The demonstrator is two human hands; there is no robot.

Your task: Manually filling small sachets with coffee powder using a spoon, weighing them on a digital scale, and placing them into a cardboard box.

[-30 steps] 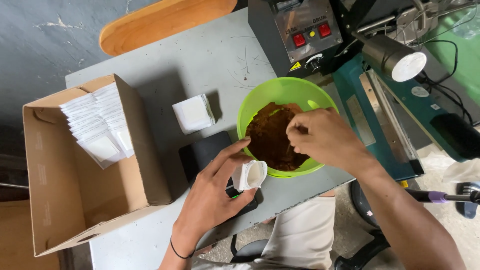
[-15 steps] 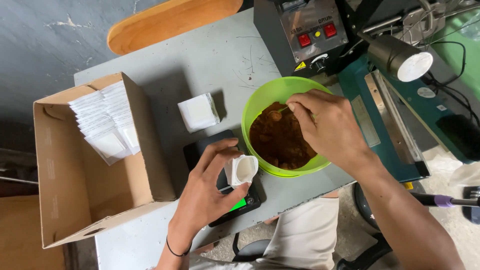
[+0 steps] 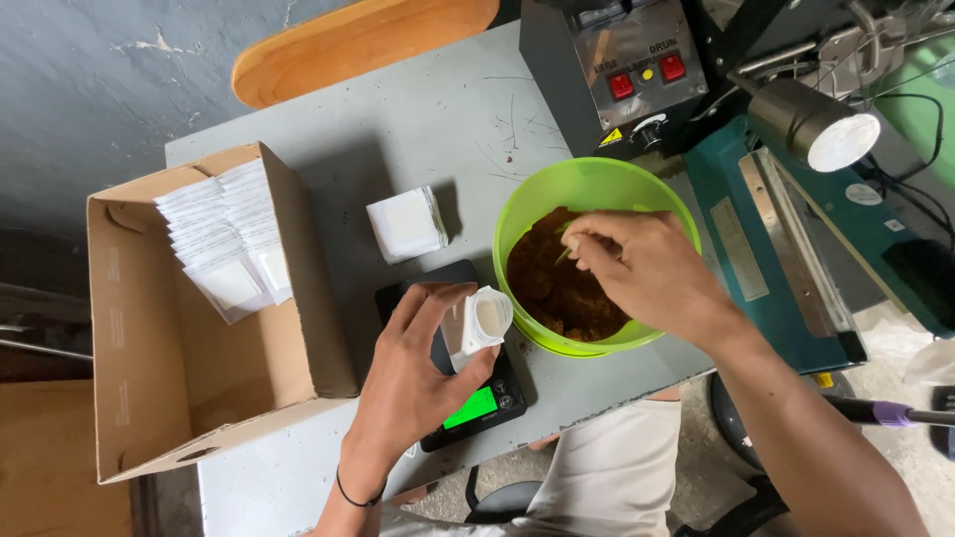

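right now, left hand pinching small white paper pouch open-mouthed over black digital scale. right hand fingers closed on thin green scoop inside lime green plastic bowl of brown powder. pouch mouth faces right hand, just left of bowl; right hand nearer powder.

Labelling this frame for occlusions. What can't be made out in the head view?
- Tool in the right hand: only a thin green tip shows; fingers hide the rest.
- Brown powder in the green bowl: partly covered by that hand.
- Black scale: platform mostly hidden by the left hand and the open white pouch; green display too small to read.
- Pouch contents: too small to tell.
- Sealing machine: cut off by the right edge.
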